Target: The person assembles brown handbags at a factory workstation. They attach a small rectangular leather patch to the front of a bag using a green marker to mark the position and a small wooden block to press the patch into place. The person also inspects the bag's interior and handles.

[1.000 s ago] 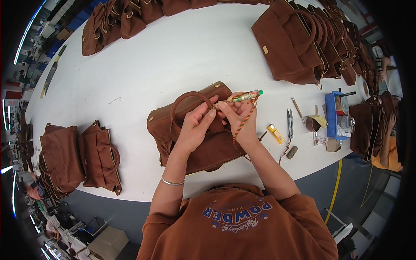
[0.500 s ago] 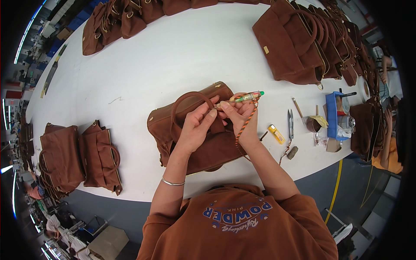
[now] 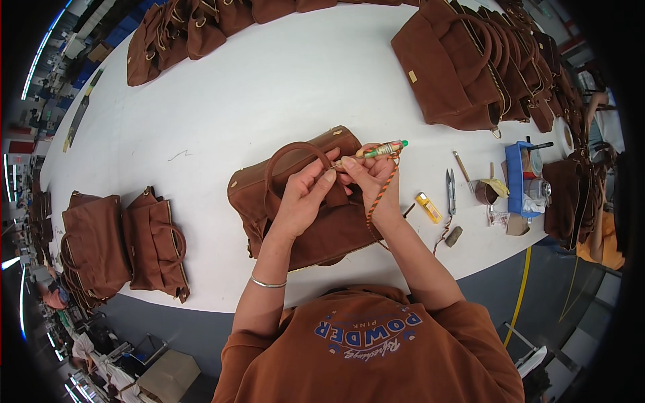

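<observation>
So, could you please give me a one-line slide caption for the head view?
Left hand steadies a brown handbag on a white table while the right hand works a green-tipped tool.

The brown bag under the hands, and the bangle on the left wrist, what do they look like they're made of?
The brown bag looks like matte suede or brushed leather, possibly a synthetic: its surface is soft, without shine, and it slumps in folds. Its zip edge glints like gold-toned metal. The bangle on the left wrist looks like thin polished metal, silver in colour, with a bright glint; plated or solid cannot be told.
</observation>
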Tool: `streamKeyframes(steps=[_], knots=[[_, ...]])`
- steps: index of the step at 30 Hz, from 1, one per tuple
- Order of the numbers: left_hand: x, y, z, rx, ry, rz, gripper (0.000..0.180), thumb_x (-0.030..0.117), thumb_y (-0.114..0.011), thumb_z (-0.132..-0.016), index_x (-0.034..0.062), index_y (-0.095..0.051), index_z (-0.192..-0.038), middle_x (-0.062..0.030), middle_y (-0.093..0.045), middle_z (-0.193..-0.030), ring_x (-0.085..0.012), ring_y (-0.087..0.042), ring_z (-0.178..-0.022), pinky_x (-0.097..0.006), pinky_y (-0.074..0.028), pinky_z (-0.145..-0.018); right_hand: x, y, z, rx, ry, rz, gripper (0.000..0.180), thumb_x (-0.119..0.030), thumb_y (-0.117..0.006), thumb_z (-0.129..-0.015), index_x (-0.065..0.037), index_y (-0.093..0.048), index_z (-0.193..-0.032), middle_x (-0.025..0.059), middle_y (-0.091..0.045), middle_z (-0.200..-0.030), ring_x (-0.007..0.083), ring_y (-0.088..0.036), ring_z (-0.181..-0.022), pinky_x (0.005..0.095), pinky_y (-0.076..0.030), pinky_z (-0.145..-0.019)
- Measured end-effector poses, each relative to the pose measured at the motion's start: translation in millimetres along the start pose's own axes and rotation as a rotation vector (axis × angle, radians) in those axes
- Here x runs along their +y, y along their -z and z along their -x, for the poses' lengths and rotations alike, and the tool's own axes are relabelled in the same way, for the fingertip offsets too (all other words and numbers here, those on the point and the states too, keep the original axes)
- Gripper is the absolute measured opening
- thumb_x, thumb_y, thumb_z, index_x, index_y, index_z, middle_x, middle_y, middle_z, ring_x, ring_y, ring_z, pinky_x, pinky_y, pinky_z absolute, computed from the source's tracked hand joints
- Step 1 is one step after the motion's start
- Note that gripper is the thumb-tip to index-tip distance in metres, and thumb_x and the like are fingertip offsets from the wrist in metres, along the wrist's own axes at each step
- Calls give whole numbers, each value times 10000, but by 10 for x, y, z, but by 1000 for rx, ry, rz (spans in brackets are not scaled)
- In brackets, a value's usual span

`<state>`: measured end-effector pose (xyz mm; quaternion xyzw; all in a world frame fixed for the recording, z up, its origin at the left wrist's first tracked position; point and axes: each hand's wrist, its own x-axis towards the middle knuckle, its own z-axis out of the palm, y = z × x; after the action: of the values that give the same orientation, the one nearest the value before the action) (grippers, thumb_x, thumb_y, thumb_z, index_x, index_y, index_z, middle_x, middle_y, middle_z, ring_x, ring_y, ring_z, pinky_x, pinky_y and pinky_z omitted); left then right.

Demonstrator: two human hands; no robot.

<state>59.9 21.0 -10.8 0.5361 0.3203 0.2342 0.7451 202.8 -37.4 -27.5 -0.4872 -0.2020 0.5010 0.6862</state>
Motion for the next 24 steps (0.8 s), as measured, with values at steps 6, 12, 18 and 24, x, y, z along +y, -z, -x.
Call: streamKeyframes(steps=[6, 12, 18, 24], knots=[[-5, 8, -2, -3, 1, 9, 451, 173, -504, -1036, -46, -431, -1424, -64, -671, -1039, -133, -645, -892, -278, -503, -864, -15, -66, 11, 36, 37, -13, 136, -87, -682, -916, -25, -562, -931, 71, -685, -806, 84, -636, -694, 218, -531, -642], [12, -4, 1, 1, 17, 46, 451, 172, -511, -1034, -45, -435, -1422, -59, -668, -1039, -134, -640, -880, -279, -507, -859, -5, -52, 3, 31, 37, 10, 140, -77, -678, -918, -21, -554, -952, 67, -682, -817, 78, -640, -706, 209, -537, -644], [-46, -2, -5, 18, -25, -9, 462, 272, -521, -1029, 36, -480, -1424, 30, -677, -1038, -9, -579, -795, -152, -364, -590, 18, -41, -13, 15, 28, 48, 132, -55, -667, -919, -9, -551, -960, 65, -677, -836, 79, -646, -723, 212, -554, -658], [-74, 3, -13, 61, -23, -50, 437, 279, -547, -1016, 57, -532, -1392, 73, -655, -1005, 17, -412, -712, -152, -319, -574, -60, -89, 33, 11, 15, 197, 119, -34, -650, -923, -7, -543, -968, 44, -657, -818, 63, -628, -722, 191, -499, -583]])
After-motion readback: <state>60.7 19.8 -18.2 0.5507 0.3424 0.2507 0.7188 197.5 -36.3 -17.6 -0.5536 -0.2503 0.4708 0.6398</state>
